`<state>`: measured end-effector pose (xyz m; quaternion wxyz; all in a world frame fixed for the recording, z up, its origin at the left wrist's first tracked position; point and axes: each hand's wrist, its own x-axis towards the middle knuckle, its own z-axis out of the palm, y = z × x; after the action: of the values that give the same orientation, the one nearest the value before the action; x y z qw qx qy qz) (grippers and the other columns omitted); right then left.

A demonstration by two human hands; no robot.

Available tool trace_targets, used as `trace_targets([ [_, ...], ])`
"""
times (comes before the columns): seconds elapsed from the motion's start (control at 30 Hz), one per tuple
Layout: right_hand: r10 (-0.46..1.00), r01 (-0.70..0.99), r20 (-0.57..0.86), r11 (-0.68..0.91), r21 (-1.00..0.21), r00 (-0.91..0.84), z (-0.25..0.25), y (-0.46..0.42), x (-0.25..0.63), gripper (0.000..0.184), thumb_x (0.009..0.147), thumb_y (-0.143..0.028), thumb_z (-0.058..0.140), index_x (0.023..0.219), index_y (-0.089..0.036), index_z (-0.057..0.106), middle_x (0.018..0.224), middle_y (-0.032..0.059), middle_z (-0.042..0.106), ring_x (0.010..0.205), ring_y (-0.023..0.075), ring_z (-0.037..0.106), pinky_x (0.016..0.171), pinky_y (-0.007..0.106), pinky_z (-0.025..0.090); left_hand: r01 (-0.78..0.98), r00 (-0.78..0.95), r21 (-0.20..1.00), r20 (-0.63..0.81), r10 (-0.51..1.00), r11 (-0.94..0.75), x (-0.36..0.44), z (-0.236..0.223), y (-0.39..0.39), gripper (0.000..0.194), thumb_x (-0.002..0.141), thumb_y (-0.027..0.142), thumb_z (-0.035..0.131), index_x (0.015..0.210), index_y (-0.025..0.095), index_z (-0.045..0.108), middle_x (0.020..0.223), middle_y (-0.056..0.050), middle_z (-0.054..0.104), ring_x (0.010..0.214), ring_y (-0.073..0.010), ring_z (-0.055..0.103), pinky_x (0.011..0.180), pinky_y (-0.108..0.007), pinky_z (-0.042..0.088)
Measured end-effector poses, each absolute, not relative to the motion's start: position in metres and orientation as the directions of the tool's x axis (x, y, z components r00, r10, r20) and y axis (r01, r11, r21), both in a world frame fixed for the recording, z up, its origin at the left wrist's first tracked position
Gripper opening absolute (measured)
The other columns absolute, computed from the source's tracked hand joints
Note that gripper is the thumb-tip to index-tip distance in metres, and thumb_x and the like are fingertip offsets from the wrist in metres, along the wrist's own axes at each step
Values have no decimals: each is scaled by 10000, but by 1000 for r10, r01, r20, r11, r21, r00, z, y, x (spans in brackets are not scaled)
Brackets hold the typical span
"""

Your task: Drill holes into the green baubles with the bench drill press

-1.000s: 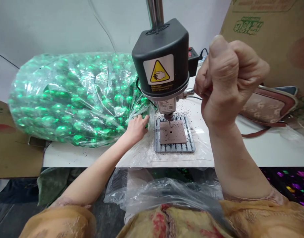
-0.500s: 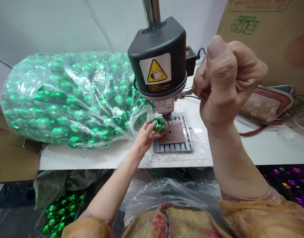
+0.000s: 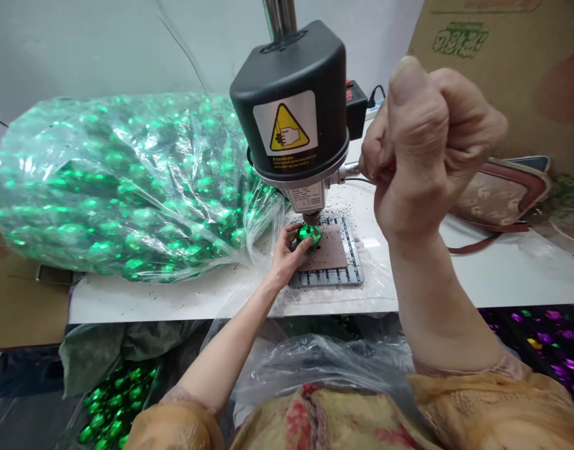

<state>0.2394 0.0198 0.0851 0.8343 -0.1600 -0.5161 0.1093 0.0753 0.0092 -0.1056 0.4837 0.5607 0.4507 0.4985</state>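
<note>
Left hand (image 3: pixel 287 259) just beside the drill's foot, fingers (image 3: pixel 301 245) closed around a faceted green ball (image 3: pixel 309 235), the ball right under the chuck (image 3: pixel 311 217) of a bench drill press (image 3: pixel 289 106). Contact between bit and ball hidden. Beneath, a brown pad (image 3: pixel 331 250) on a slotted grey plate (image 3: pixel 355 275). Right hand (image 3: pixel 431 144) high at 2 o'clock from the ball, in a tight fist, fingers (image 3: pixel 408 100) curled shut around the end of a silver feed lever (image 3: pixel 351 167).

Little room at 9 o'clock: a bulging clear plastic bag (image 3: pixel 118 187) just beside the left hand, packed with more green balls. Front edge of the white worktop (image 3: pixel 127 300) close at 6 o'clock, black specks of dust scattered over it. Beyond the right forearm at 3 o'clock, a handbag (image 3: pixel 499 200). Below the edge at 7 o'clock, a crate (image 3: pixel 115 400) of green balls; at 5 o'clock, shiny purple balls (image 3: pixel 549 337).
</note>
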Motion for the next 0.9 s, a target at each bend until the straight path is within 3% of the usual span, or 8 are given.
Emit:
trace_targets([
  [0.2,331,-20,830,932,-361,450,85,18,241,621,798,-576,644,539,-200,223,452,-48,212,372,71,259,452,333,143,54,132,984,161,978,-169,82,-104,9,540,804,505,774,1210,234,543,1157,-71,694,1116,-220,658,992,-366,509],
  [0.43,378,-19,815,911,-412,439,85,11,240,607,810,-604,619,544,-206,245,480,-53,202,396,69,286,467,311,174,315,177,911,217,960,-265,77,-105,9,554,786,468,792,1256,239,612,1355,-94,630,1349,-294,528,1181,-479,361],
  [0.67,363,-39,807,919,-391,465,85,10,238,591,823,-553,644,536,-213,254,468,-60,225,386,57,295,464,307,168,161,223,937,271,936,-310,82,-107,5,545,764,404,825,1203,213,565,1334,-110,639,1207,-247,635,1070,-418,492],
  [0.9,414,46,786,872,-487,460,85,9,239,629,802,-683,559,553,-189,261,530,-43,190,460,39,301,498,252,240,161,226,931,287,931,-327,81,-111,2,580,737,373,853,1206,208,555,1288,-110,660,1184,-254,647,1057,-435,509],
])
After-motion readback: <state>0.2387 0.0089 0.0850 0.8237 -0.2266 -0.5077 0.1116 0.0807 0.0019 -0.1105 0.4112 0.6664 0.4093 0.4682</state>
